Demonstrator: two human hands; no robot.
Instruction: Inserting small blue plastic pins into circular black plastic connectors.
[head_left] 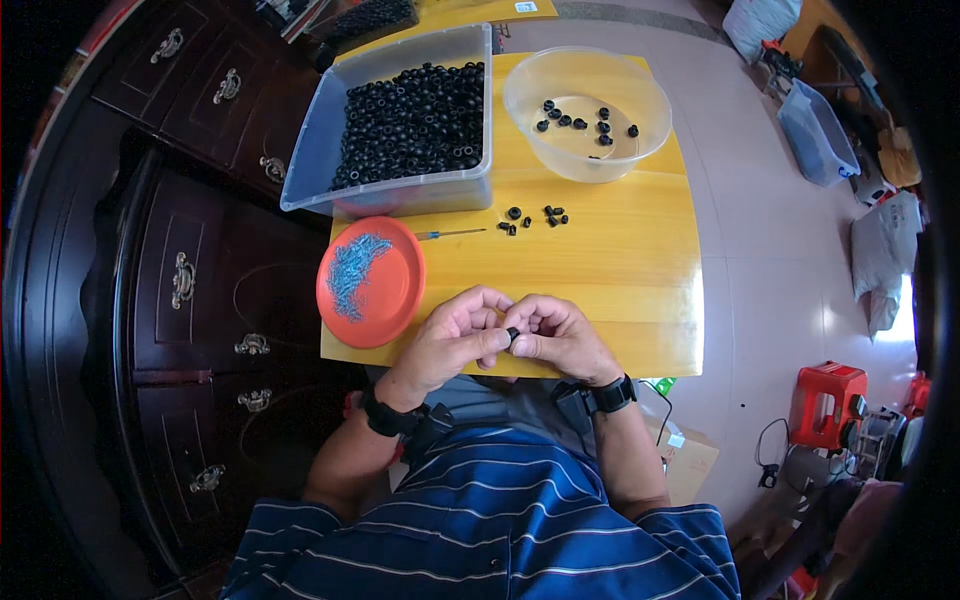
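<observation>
A small black round plastic part is pinched between my two hands over the table's near edge. My left hand has thumb and fingers closed at its left side, and my right hand grips it from the right. Fingers cover most of the part. Beside my left hand lies an orange-red plate with a heap of small silvery-blue screw-like pieces. Beyond my hands, several loose black parts are scattered on the wood. A thin screwdriver rests by the plate's right rim.
On the yellow table, a large clear bin full of black round parts stands at the far left. A clear round tub holding several black pieces is to its right. A dark drawer cabinet borders the left; a red stool is at right.
</observation>
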